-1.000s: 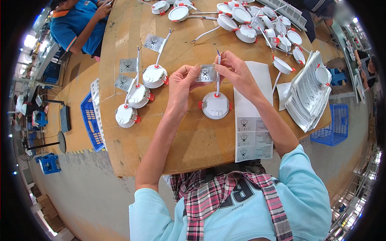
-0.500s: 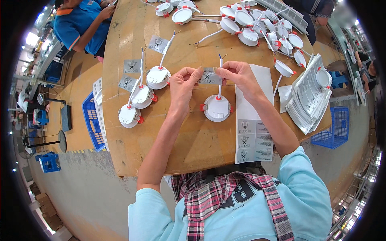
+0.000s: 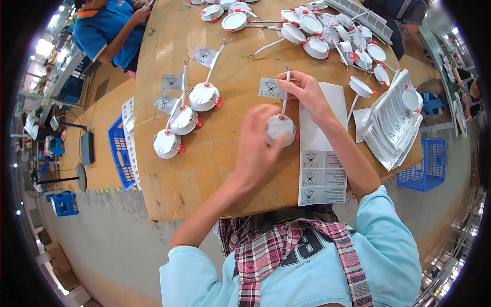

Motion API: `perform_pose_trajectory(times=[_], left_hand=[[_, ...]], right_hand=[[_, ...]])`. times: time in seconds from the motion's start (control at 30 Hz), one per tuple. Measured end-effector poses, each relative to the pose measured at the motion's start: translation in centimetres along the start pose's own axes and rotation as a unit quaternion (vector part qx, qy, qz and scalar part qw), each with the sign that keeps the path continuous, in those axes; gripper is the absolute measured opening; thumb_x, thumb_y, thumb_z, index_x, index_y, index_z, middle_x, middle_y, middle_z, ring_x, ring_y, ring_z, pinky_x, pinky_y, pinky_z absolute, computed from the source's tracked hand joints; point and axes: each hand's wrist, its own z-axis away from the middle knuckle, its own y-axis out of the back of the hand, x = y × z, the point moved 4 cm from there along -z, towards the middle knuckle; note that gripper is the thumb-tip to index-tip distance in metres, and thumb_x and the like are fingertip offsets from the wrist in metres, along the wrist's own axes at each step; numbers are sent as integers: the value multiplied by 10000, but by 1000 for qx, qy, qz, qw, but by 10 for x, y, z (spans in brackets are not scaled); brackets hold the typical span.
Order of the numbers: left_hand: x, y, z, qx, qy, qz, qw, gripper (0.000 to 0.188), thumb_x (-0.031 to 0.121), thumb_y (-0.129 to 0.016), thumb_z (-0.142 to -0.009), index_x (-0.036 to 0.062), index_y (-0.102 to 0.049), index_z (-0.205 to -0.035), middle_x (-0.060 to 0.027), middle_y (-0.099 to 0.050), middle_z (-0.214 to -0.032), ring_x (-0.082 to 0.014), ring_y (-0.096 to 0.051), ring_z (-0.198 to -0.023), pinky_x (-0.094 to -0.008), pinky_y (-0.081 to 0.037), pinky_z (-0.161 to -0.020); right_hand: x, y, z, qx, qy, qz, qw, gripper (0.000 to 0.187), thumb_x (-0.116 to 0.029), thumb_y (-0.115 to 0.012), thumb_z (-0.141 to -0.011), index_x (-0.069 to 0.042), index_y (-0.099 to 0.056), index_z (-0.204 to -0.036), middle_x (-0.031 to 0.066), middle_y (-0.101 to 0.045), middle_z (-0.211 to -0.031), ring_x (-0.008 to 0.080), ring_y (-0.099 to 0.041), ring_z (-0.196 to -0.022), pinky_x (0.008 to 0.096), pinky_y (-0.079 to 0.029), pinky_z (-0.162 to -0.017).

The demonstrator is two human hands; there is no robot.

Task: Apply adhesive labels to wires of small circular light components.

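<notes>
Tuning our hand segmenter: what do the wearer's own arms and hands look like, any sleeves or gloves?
Left hand and right hand: no gloves, left blurred. Forearms bare, no watch visible. Sleeves light blue, short, loose. Pink, black and white plaid apron over matching light-blue shirt.

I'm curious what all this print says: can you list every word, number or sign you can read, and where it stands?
No wording is copied here; these things carry print:
Silver label at the right hand: a crossed-out symbol, small marks.
Three labels at left: the same symbol; the rest too small.
White strip: three such symbols; fine print unreadable.
Stack of sheets: similar print, too small.
Pale blue shirt: big dark letters, partly covered.
</notes>
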Motion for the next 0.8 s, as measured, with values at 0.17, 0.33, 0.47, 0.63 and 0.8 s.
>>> perform_pose_trajectory(times=[0.17,0.33,0.47,0.63,0.8], left_hand=[[-7,-15,10,-84,-85,-136,984,403,76,-699,-756,83,-574,-1139,-136,-456,-1289,-340,-440,-1191,-449,-333,-1027],[-34,14,-9,-45,-72,-168,982,398,38,-667,-788,62,-549,-1168,-151,-450,-1304,-353,-447,-1193,-428,-361,-1013],[-60,37,-18,-18,-73,-213,974,409,22,-650,-807,65,-535,-1197,-162,-438,-1316,-353,-451,-1194,-419,-371,-1007],[-36,35,-26,86,-82,-228,966,452,20,-647,-796,50,-509,-1226,-188,-435,-1283,-364,-437,-1210,-454,-356,-1019],[-18,-15,-60,-17,-126,-115,985,442,-31,-611,-787,34,-510,-1212,-199,-447,-1260,-369,-439,-1190,-438,-393,-985]], right_hand=[[-6,3,-7,42,39,-36,998,395,-339,-615,-896,8,-598,-1084,68,-647,-941,120,-601,-823,262,-484,-761],[-15,17,-6,87,76,-34,993,413,-307,-590,-919,24,-536,-1160,100,-639,-984,166,-618,-873,282,-483,-800],[-27,28,-7,93,135,-24,986,324,-237,-580,-929,21,-568,-1124,90,-643,-964,165,-627,-870,282,-492,-791],[-38,78,-5,254,197,221,921,202,-132,-578,-915,11,-647,-1040,94,-660,-994,151,-643,-874,262,-499,-807],[-38,96,-9,308,250,337,854,142,-97,-604,-874,-2,-660,-963,121,-654,-904,224,-643,-835,335,-493,-766]])
